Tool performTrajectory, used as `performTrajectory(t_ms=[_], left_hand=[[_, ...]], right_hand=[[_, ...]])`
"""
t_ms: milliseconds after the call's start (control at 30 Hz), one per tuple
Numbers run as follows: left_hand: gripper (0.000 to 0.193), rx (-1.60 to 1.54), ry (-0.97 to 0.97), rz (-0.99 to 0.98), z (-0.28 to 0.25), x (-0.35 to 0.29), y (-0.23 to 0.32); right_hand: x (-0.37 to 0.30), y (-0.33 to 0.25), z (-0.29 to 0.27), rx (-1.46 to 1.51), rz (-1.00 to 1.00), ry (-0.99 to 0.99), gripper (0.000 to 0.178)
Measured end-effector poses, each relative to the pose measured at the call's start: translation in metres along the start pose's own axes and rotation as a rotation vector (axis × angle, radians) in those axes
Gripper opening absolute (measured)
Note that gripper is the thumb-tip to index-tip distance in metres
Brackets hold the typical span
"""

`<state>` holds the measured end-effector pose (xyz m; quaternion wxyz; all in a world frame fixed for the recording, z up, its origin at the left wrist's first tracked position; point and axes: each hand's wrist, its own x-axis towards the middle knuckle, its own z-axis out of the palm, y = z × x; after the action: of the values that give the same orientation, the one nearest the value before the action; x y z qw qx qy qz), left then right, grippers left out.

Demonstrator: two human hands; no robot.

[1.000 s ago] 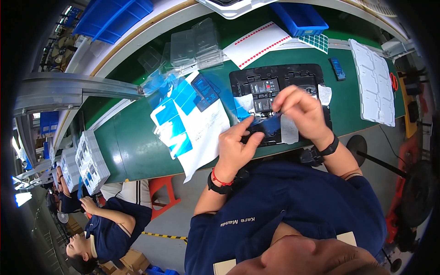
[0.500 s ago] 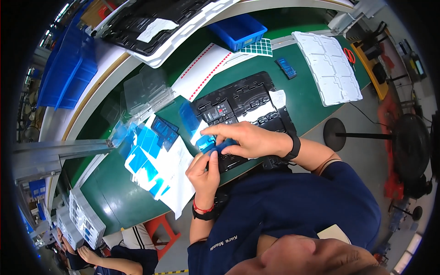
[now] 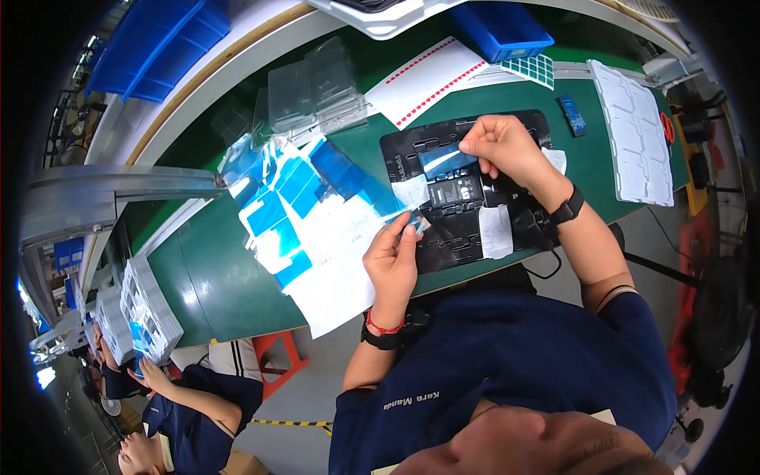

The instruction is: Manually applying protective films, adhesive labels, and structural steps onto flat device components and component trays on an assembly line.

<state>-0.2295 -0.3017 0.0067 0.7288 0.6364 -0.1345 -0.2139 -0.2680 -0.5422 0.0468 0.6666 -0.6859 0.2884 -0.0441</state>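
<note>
My right hand point(image 3: 507, 149) pinches the edge of a shiny strip of blue film point(image 3: 447, 164) above a black molded tray point(image 3: 443, 255). Below the film, a flat black battery point(image 3: 455, 192) sits in a compartment of that tray. At the tray's left edge, my left hand point(image 3: 392, 257) has thumb and fingertips closed on a small scrap of clear-blue film point(image 3: 417, 225). White paper pieces point(image 3: 495, 232) lie on the tray. Left of it are loose blue films point(image 3: 297, 186), a dark blue-covered flat piece point(image 3: 338, 171) and a white paper sheet point(image 3: 336, 273).
On the green table point(image 3: 214, 269) stand clear plastic trays point(image 3: 313, 91), a blue bin point(image 3: 503, 32), a red-dotted white sheet point(image 3: 427, 79) and a white tray point(image 3: 631, 134). A small dark-blue flat piece point(image 3: 571, 116) lies near it. A co-worker point(image 3: 194, 412) is at the lower left.
My hands were together over a blue piece and are now apart, the right one up and to the right with the film. The view has shifted, so the table's things appear displaced.
</note>
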Motion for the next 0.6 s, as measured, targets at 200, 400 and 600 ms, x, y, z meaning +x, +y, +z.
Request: performTrajectory(t_ms=[200,400,600], left_hand=[[0.022,0.011,0.021,-0.058,-0.007,0.001,-0.012],[0.021,-0.008,0.032,-0.021,-0.002,0.0,-0.011],[0.019,0.036,0.05,-0.006,-0.004,0.0,-0.017]], right_hand=[[0.013,0.008,0.007,-0.097,0.081,0.066,0.012],[0.01,0.012,0.009,-0.093,0.064,0.089,0.015],[0.011,0.014,0.008,-0.116,0.042,0.091,0.016]])
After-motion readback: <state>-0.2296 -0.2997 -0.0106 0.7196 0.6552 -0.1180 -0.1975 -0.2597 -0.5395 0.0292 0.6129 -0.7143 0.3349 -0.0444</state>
